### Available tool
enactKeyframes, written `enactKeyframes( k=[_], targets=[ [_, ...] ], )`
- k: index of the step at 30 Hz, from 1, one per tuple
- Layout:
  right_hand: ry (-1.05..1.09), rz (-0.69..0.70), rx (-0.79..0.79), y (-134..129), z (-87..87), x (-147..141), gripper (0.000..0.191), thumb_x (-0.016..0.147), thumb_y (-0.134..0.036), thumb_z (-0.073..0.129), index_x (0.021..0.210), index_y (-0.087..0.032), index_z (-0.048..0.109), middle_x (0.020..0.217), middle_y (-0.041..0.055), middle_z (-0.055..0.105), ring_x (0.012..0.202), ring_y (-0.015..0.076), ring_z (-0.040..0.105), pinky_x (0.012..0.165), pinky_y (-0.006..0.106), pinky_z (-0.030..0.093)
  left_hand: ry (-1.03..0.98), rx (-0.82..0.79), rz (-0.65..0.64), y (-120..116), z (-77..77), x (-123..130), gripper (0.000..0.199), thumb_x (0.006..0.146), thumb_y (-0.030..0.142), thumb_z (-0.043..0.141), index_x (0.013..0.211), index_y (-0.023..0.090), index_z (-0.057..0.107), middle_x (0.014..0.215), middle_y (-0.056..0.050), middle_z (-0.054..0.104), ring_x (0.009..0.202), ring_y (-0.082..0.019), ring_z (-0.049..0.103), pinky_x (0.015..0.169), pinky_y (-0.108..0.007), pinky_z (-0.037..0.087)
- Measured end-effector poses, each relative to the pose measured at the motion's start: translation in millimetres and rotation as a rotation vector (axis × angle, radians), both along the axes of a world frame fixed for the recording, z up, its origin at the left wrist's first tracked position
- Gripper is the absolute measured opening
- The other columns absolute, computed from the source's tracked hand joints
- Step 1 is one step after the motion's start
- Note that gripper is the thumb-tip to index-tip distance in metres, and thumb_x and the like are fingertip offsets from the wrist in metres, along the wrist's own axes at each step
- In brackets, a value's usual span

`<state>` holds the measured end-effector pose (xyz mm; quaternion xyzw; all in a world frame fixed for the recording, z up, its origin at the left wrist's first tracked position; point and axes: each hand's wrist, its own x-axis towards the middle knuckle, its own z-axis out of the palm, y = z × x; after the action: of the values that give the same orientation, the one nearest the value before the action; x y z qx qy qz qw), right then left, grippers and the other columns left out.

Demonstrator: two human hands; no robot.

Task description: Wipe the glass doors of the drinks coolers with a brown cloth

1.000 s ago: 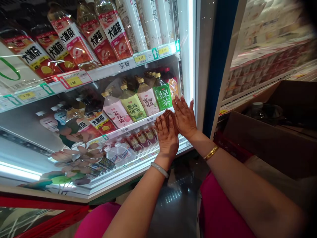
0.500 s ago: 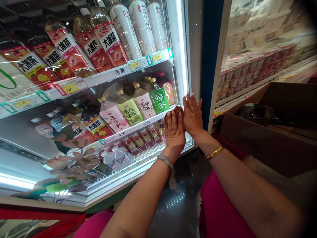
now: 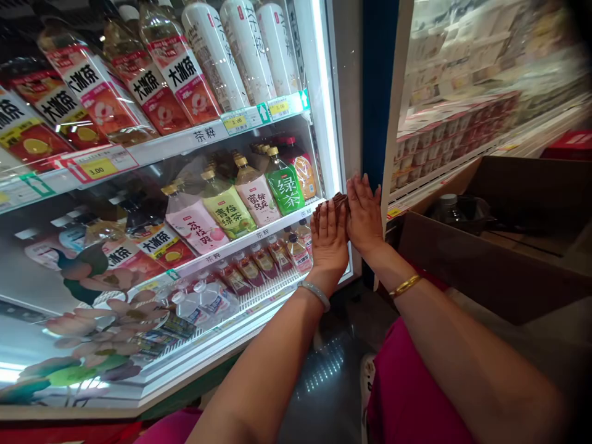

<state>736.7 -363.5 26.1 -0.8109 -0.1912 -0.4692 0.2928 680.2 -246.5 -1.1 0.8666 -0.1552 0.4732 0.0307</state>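
- Shifts the left hand (image 3: 329,242), the right hand (image 3: 365,213) and the dark brown, crumpled, cloth-like piece (image 3: 337,201) rightward since the earlier frame, to the right edge of the tall, lit, glass-fronted drinks cooler (image 3: 346,74).
- Lays the left hand open over the brown piece at the cooler's right edge, fingers straight and close together; cannot tell whether any fold is gripped.
- Holds the right hand open and flat just beside it, fingers extended, touching the brown piece's right side; cannot tell of any grip here either.
- Shows a gold metal bangle (image 3: 406,285) on the right wrist and a pale grey, smooth round bangle (image 3: 316,295) on the left, both in front of the cooler.
- Shows inside the cooler, left of both hands, a green-labelled plastic bottle (image 3: 285,186) with a gold cap.
- Shows right of the cooler an open brown cardboard box (image 3: 481,265).
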Motion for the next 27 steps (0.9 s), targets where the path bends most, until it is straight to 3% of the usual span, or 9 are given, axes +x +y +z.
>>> enactKeyframes(
  k=[3, 6, 8, 11, 14, 16, 21, 27],
  targets=[
    [0.024, -0.025, 0.042, 1, -4.1, -6, 0.055, 0.106, -0.028, 0.031, 0.160, -0.024, 0.033, 0.167, 0.0106, 0.033, 0.160, 0.0254, 0.022, 0.128, 0.064, 0.019, 0.005, -0.011, 0.003, -4, -11.3, 3, 0.072, 0.098, 0.008, 0.042, 0.165, 0.017, 0.018, 0.173, -0.012, 0.011, 0.161, -0.027, -0.003, 0.132, -0.058, 0.011],
    [0.024, 0.010, 0.148, 8, -2.8, -19, 0.052, 0.106, -0.030, 0.030, 0.157, -0.026, 0.041, 0.166, 0.0098, 0.036, 0.155, 0.0234, 0.032, 0.127, 0.056, 0.032, 0.022, -0.060, 0.008, -9, -15.3, 11, 0.075, 0.098, 0.008, 0.043, 0.166, 0.022, 0.013, 0.173, -0.010, 0.010, 0.161, -0.026, -0.003, 0.132, -0.059, 0.010],
    [0.011, 0.087, 0.214, 13, -1.5, -29, 0.049, 0.106, -0.032, 0.031, 0.151, -0.027, 0.050, 0.163, 0.0091, 0.040, 0.150, 0.0217, 0.041, 0.125, 0.049, 0.037, 0.042, -0.108, 0.019, -12, -14.1, 16, 0.077, 0.098, 0.006, 0.040, 0.166, 0.023, 0.007, 0.173, -0.009, 0.010, 0.160, -0.024, -0.006, 0.132, -0.059, 0.008],
    [0.030, 0.252, 0.317, 19, -6.3, -37, 0.049, 0.108, -0.037, 0.028, 0.147, -0.025, 0.056, 0.160, 0.0097, 0.045, 0.149, 0.0197, 0.043, 0.127, 0.045, 0.036, 0.075, -0.112, -0.015, -10, -8.1, 18, 0.080, 0.098, 0.005, 0.036, 0.166, 0.020, -0.002, 0.173, -0.010, 0.010, 0.159, -0.023, -0.011, 0.132, -0.060, 0.006],
    [0.109, 0.355, 0.394, 21, -20.9, -35, 0.054, 0.109, -0.040, 0.020, 0.155, -0.025, 0.045, 0.165, 0.0082, 0.038, 0.153, 0.0163, 0.036, 0.129, 0.042, 0.032, 0.179, -0.008, -0.190, 5, 1.8, 11, 0.087, 0.096, 0.011, 0.045, 0.166, 0.017, -0.006, 0.173, -0.013, 0.003, 0.158, -0.026, -0.015, 0.131, -0.060, 0.007],
    [0.146, 0.378, 0.365, 20, -32.4, -31, 0.055, 0.109, -0.041, 0.019, 0.160, -0.027, 0.036, 0.170, 0.0058, 0.028, 0.156, 0.0159, 0.030, 0.131, 0.041, 0.028, 0.289, 0.028, -0.281, 17, 10.3, 4, 0.092, 0.094, 0.016, 0.050, 0.165, 0.013, -0.009, 0.173, -0.016, 0.000, 0.158, -0.027, -0.017, 0.131, -0.060, 0.006],
    [0.209, 0.377, 0.229, 18, -51.5, -27, 0.061, 0.107, -0.042, 0.030, 0.165, -0.028, 0.016, 0.175, 0.0047, 0.008, 0.161, 0.0209, 0.014, 0.132, 0.048, 0.021, 0.534, 0.045, -0.371, 34, 32.9, -10, 0.105, 0.081, 0.013, 0.057, 0.165, 0.011, -0.006, 0.173, -0.016, -0.008, 0.158, -0.027, -0.018, 0.132, -0.056, 0.000],
    [0.219, 0.147, 0.099, 39, -56.8, -28, 0.087, 0.102, -0.037, 0.048, 0.164, -0.027, -0.011, 0.173, 0.0100, -0.012, 0.162, 0.0295, 0.002, 0.129, 0.060, 0.023, 0.676, 0.003, -0.505, 46, 54.9, -27, 0.108, 0.079, 0.015, 0.057, 0.167, 0.022, -0.005, 0.174, -0.008, -0.003, 0.160, -0.027, -0.010, 0.133, -0.055, 0.005]
  ],
)
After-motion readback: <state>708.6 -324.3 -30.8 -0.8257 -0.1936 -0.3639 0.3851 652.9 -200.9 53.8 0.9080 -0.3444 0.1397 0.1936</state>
